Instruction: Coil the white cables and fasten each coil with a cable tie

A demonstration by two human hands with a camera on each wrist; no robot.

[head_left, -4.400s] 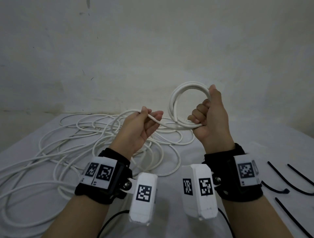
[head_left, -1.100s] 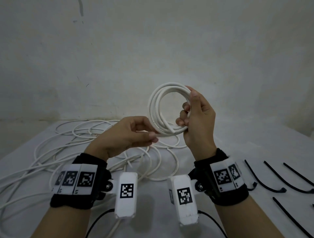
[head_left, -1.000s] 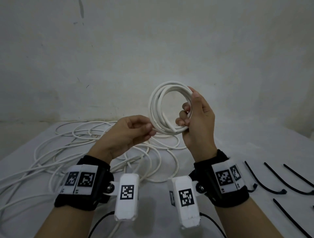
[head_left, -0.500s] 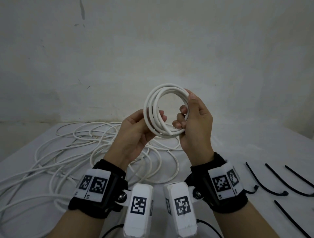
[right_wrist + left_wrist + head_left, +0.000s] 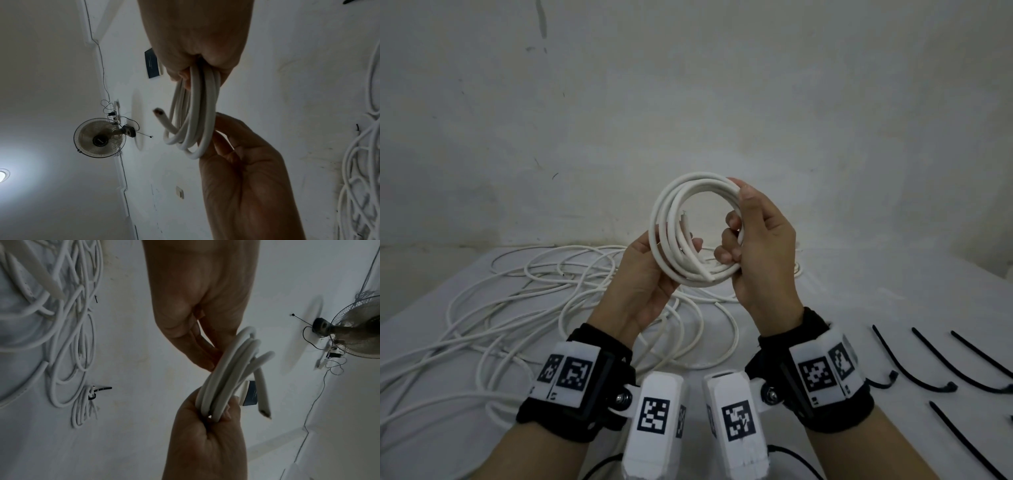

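I hold a small coil of white cable (image 5: 662, 212) upright in front of me, above the table. My right hand (image 5: 767, 246) grips its right side, fingers curled through the loop and thumb on top. My left hand (image 5: 643, 284) holds the lower left of the coil between thumb and fingers. The cut end of the cable (image 5: 710, 274) sticks out at the bottom of the coil. In the left wrist view my left fingers (image 5: 205, 360) lie against the coil (image 5: 226, 369). In the right wrist view my right hand (image 5: 195, 40) clutches the strands (image 5: 197, 113).
Loose white cables (image 5: 517, 308) sprawl over the white table on the left and behind my hands. Several black cable ties (image 5: 928, 363) lie at the right. A tied bundle with a black tie (image 5: 94, 392) lies among the cables. A wall stands close behind.
My left hand has come up from the trailing cable to the coil and now holds its left side. The last length of cable has joined the coil, leaving only the cut end free.
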